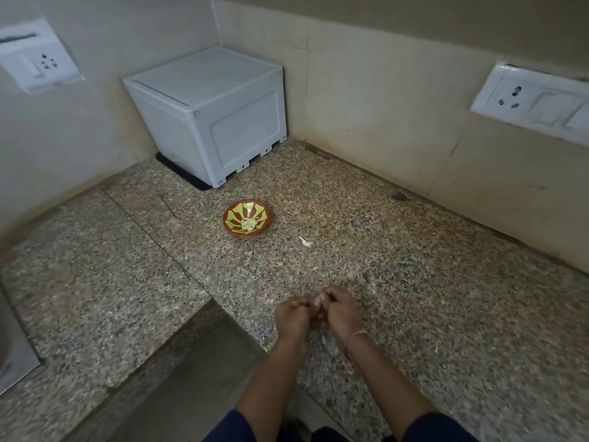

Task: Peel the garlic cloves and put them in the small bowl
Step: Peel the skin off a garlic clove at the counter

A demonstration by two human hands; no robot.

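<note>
Garlic clove [317,302] in a two-handed pinch, small bowl [247,222] well beyond.
Only a pale sliver showing between the curled fingertips of left hand [291,317] and right hand [341,312], too small to tell how far peeled. Well ahead of the grip and a little left, upright: round, red-brown, painted inside with yellow-green rays, with pale peeled cloves [248,223] clustered at the centre. Between grip and bowl, a pale scrap of peel [305,241].
</note>
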